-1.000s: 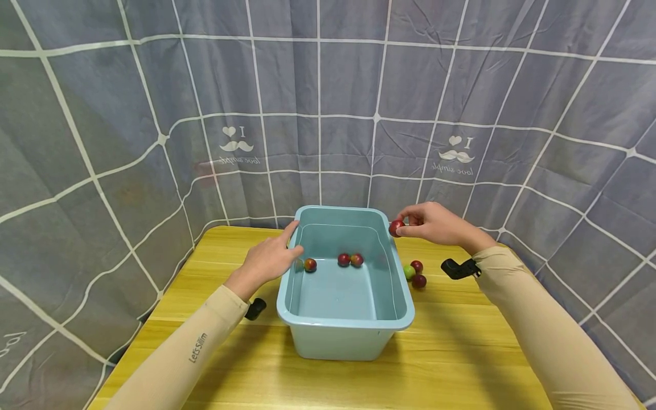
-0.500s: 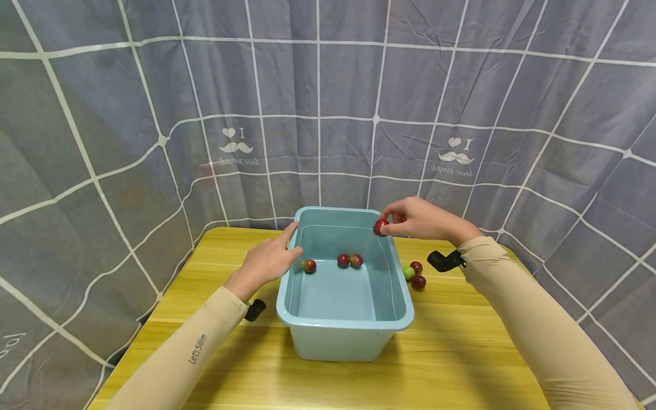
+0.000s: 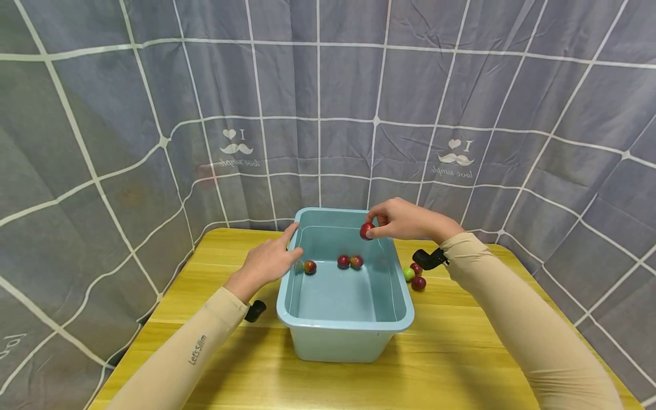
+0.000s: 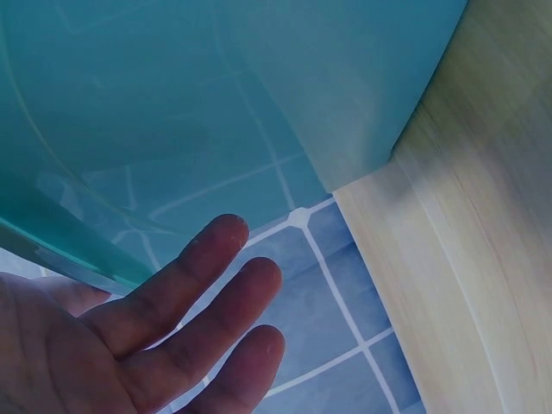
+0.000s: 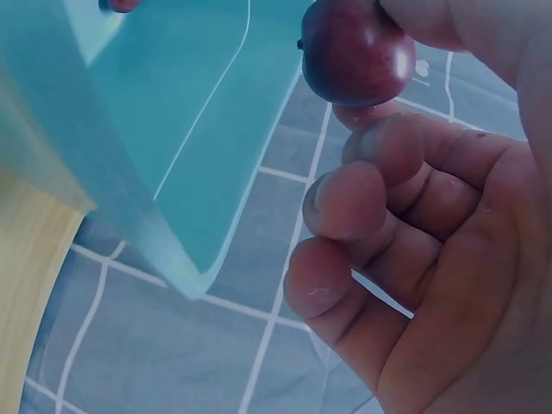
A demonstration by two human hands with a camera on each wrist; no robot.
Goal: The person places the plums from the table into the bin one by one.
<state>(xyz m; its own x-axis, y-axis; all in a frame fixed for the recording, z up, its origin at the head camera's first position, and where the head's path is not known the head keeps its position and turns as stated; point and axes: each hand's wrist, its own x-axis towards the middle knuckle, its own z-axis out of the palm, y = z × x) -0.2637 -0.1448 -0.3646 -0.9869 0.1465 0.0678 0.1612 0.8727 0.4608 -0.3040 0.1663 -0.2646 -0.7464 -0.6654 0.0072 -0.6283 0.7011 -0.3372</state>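
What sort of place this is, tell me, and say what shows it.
Probably a makeshift recording booth: a grey grid-patterned curtain hangs behind and to both sides of the wood-grain table, and a small black camera sits at each wrist.

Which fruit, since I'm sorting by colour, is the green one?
The green fruit on the table, right of the bin, beside two dark red fruits; all the others look red.

Free room inside tub point(image 3: 339, 344), rim point(image 3: 345, 325) all round
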